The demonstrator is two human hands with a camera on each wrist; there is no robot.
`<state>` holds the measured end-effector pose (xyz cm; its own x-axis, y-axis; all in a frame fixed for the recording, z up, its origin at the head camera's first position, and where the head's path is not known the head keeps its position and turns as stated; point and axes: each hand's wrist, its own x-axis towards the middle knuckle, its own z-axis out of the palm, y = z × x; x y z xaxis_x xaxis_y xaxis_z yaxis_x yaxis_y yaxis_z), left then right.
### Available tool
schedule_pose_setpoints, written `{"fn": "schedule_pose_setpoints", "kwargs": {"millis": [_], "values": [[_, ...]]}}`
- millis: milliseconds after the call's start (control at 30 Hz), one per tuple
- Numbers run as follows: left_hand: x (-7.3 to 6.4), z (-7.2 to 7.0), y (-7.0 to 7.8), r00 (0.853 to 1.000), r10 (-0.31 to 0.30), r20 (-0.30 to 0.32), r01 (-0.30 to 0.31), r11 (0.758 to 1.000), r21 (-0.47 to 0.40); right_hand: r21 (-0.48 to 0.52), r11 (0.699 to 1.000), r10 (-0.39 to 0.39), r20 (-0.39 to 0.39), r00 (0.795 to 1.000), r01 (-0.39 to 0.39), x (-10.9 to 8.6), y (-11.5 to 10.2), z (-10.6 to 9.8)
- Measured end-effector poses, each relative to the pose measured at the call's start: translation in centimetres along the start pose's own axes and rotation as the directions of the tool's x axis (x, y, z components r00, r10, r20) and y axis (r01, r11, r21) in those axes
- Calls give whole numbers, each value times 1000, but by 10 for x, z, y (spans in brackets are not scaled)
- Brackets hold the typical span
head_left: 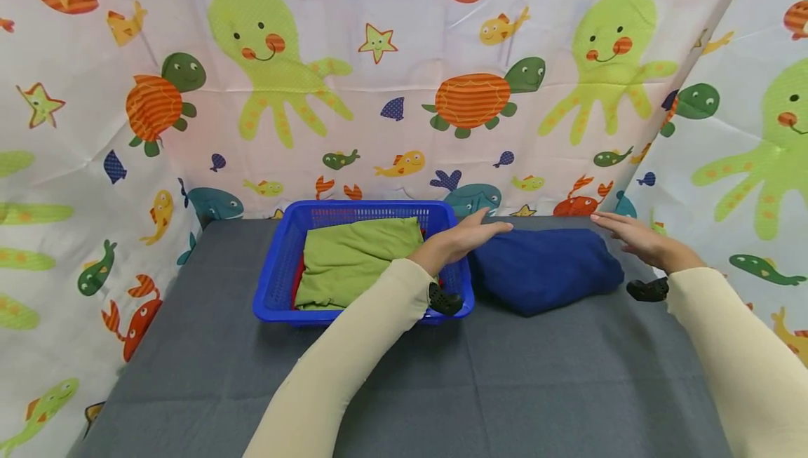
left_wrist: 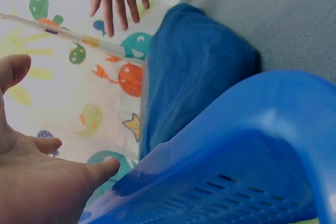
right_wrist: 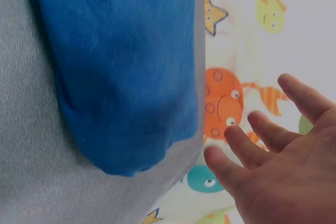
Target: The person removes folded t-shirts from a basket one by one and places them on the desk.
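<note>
A folded dark blue cloth (head_left: 546,268) lies on the table just right of the basket. My left hand (head_left: 463,237) hovers over the basket's right rim, beside the cloth's left end, fingers extended and holding nothing. Past the cloth's right end, my right hand (head_left: 647,240) is raised with its fingers spread; in the right wrist view the hand (right_wrist: 283,166) is apart from the cloth (right_wrist: 126,77). The blue plastic basket (head_left: 271,283) contains a folded green cloth (head_left: 356,254), with some red material showing at its edges. My left forearm hides part of the basket.
Grey fabric covers the table (head_left: 189,346). A white curtain (head_left: 391,149) printed with sea animals stands behind the table and along both sides. Black wrist devices (head_left: 445,300) are worn below both hands.
</note>
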<state>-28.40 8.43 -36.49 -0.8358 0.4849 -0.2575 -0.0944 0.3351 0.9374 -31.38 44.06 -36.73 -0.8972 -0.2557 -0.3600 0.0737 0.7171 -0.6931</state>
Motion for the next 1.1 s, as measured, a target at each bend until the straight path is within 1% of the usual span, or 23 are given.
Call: {"fn": "schedule_pose_setpoints", "kwargs": {"millis": [100, 233, 400, 500, 633, 767, 867, 1000, 1100], "values": [[-6, -3, 2, 1000, 19, -1, -19, 1000, 24, 5, 1000, -22, 1, 1000, 22, -2, -5, 4], [-14, -3, 3, 999, 40, -9, -39, 998, 45, 10, 997, -78, -6, 997, 78, -7, -11, 10], [-23, 0, 4, 997, 76, 5, -76, 997, 9, 21, 990, -139, -38, 990, 140, -11, -21, 19], [-31, -2, 2, 996, 90, -13, -89, 995, 33, 42, 984, -170, -32, 985, 171, -11, -29, 27], [-42, -9, -6, 991, 124, -47, -118, 986, 117, 50, 977, -205, -29, 978, 207, -11, -40, 39], [-50, -16, -16, 984, 170, -54, -159, 973, 168, 20, 967, -252, -41, 967, 252, -16, -51, 50], [-57, -20, -23, 978, 199, -56, -186, 966, 178, -1, 955, -298, -51, 953, 298, -21, -59, 58], [-67, -25, -30, 974, 217, -61, -204, 963, 176, -4, 934, -358, -51, 932, 359, -24, -67, 71], [-75, -31, -36, 972, 224, -64, -210, 960, 184, 2, 923, -385, -45, 922, 385, -26, -73, 81]]}}
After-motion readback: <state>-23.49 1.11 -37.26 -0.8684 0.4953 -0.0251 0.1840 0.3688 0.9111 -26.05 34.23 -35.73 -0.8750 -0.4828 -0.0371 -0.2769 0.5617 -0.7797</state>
